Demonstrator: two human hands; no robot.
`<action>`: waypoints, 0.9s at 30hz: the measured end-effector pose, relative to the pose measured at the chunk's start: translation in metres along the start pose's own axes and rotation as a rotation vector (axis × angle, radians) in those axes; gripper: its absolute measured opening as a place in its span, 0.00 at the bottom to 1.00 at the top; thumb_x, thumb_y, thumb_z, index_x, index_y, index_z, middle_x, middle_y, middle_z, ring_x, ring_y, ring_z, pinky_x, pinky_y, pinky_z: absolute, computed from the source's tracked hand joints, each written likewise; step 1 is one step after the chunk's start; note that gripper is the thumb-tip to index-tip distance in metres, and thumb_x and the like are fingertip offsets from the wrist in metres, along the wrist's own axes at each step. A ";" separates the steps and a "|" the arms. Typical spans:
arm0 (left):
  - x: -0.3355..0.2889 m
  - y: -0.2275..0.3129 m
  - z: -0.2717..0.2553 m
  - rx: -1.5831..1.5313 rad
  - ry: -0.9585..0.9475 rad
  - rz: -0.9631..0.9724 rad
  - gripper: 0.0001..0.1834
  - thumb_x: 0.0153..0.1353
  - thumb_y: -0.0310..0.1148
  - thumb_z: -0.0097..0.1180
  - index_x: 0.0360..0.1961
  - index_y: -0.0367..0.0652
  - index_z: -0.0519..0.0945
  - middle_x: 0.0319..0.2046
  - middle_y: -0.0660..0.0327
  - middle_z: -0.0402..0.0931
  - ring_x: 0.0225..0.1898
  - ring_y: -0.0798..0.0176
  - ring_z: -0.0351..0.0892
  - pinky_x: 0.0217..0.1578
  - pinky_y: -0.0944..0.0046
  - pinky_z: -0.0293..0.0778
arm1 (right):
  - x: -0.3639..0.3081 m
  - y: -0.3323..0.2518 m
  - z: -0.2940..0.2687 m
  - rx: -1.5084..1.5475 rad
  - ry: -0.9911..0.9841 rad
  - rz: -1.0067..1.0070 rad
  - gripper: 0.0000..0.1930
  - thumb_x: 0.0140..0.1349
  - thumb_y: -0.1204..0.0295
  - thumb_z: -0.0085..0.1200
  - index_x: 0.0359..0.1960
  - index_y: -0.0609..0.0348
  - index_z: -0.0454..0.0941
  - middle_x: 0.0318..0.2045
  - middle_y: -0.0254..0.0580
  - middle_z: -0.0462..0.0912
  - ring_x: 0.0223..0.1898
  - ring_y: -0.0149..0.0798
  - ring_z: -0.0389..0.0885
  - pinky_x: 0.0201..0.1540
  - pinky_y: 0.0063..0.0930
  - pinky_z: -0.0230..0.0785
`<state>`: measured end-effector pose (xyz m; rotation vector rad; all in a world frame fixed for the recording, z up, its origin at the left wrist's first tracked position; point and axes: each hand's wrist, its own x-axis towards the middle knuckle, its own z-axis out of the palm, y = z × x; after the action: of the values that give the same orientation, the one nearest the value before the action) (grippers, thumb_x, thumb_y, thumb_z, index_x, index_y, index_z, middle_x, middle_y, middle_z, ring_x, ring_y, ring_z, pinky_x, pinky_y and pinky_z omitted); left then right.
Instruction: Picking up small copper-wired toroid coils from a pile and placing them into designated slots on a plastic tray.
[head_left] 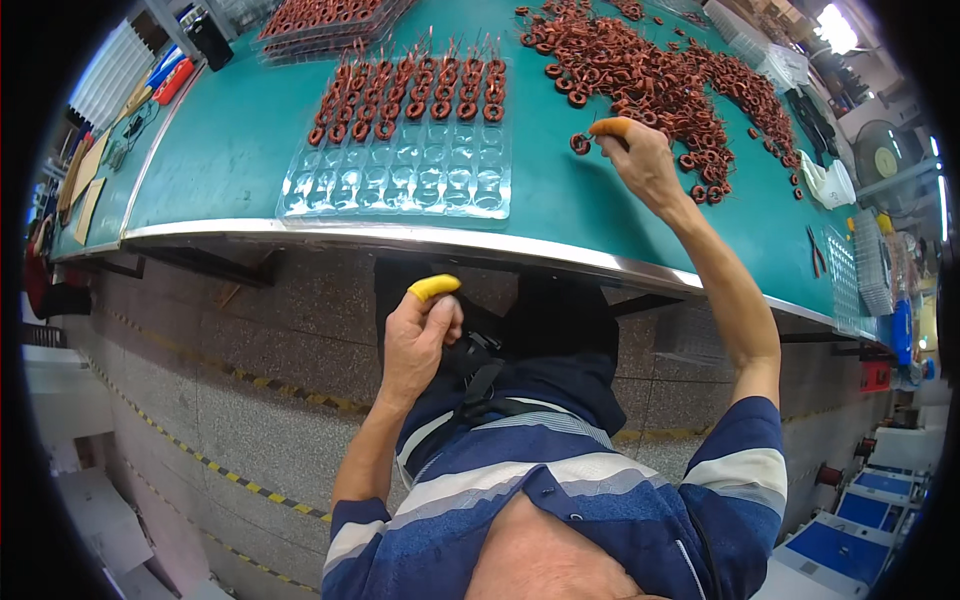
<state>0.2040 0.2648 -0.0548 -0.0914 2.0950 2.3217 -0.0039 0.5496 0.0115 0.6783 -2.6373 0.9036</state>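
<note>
My right hand [643, 165], an orange cover on one fingertip, pinches a copper-red wound ring coil [580, 144] at the edge of a loose heap of coils [660, 80]. Its thumb and finger meet close to the coil; the exact grip point is hard to see. My left hand [418, 338] hovers in front of the table edge, fingers curled and thumb pressed in, a yellow cover on one finger. No object shows in it. Between the hands, farther back, lies a clear plastic tray [395, 185]; its far rows hold upright coils, its near rows show bare round pockets.
Stacked trays full of coils [325, 25] stand at the back left of the green table [220, 150]. Pliers [816, 252] lie at the right, next to stacked clear trays [872, 265]. A small fan [882, 160] stands beyond. A metal strip [400, 232] edges the table.
</note>
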 end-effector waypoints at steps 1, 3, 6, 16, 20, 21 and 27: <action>0.002 0.007 0.005 -0.060 -0.009 0.007 0.12 0.69 0.32 0.49 0.48 0.35 0.74 0.27 0.64 0.75 0.26 0.75 0.73 0.28 0.75 0.71 | -0.007 -0.020 0.002 0.080 -0.020 0.050 0.09 0.60 0.76 0.54 0.41 0.65 0.81 0.30 0.48 0.83 0.32 0.38 0.83 0.36 0.29 0.75; 0.011 0.014 0.019 -0.124 -0.008 0.075 0.15 0.69 0.30 0.48 0.52 0.34 0.70 0.30 0.62 0.75 0.28 0.74 0.74 0.29 0.74 0.72 | -0.023 -0.047 0.007 0.235 0.018 0.008 0.08 0.61 0.78 0.55 0.40 0.64 0.82 0.28 0.42 0.83 0.29 0.29 0.81 0.32 0.22 0.74; 0.033 0.026 0.041 -0.111 -0.098 0.151 0.24 0.69 0.29 0.46 0.62 0.35 0.56 0.44 0.52 0.73 0.38 0.66 0.77 0.37 0.69 0.75 | -0.047 -0.084 0.013 0.479 -0.007 0.039 0.07 0.61 0.78 0.56 0.40 0.63 0.82 0.29 0.37 0.83 0.29 0.25 0.80 0.31 0.19 0.73; 0.041 0.024 0.046 -0.188 -0.145 0.212 0.17 0.66 0.33 0.54 0.51 0.35 0.69 0.29 0.62 0.75 0.25 0.73 0.72 0.26 0.73 0.70 | -0.060 -0.109 0.026 0.951 -0.256 0.234 0.24 0.66 0.61 0.54 0.55 0.69 0.68 0.35 0.40 0.81 0.31 0.26 0.78 0.33 0.17 0.69; 0.039 0.023 0.039 -0.209 -0.149 0.215 0.19 0.64 0.32 0.58 0.51 0.35 0.68 0.35 0.59 0.78 0.32 0.72 0.76 0.32 0.72 0.74 | -0.050 -0.112 0.025 0.981 -0.433 0.344 0.21 0.66 0.60 0.54 0.48 0.70 0.75 0.33 0.37 0.82 0.30 0.25 0.77 0.32 0.16 0.69; 0.039 0.023 0.038 -0.187 -0.158 0.215 0.20 0.63 0.32 0.59 0.51 0.35 0.68 0.37 0.58 0.78 0.35 0.72 0.78 0.35 0.71 0.75 | -0.050 -0.111 0.027 0.949 -0.460 0.354 0.19 0.65 0.61 0.55 0.45 0.69 0.77 0.31 0.37 0.82 0.30 0.25 0.78 0.33 0.17 0.69; 0.035 0.015 0.038 -0.114 -0.149 0.290 0.20 0.62 0.32 0.60 0.51 0.36 0.69 0.38 0.57 0.79 0.38 0.70 0.79 0.39 0.69 0.76 | -0.059 -0.112 0.040 0.737 -0.300 0.267 0.15 0.62 0.63 0.60 0.39 0.66 0.81 0.29 0.36 0.83 0.30 0.26 0.79 0.36 0.18 0.71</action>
<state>0.1670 0.3004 -0.0376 0.3983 2.0194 2.5109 0.0998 0.4668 0.0134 0.6530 -2.6485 2.0433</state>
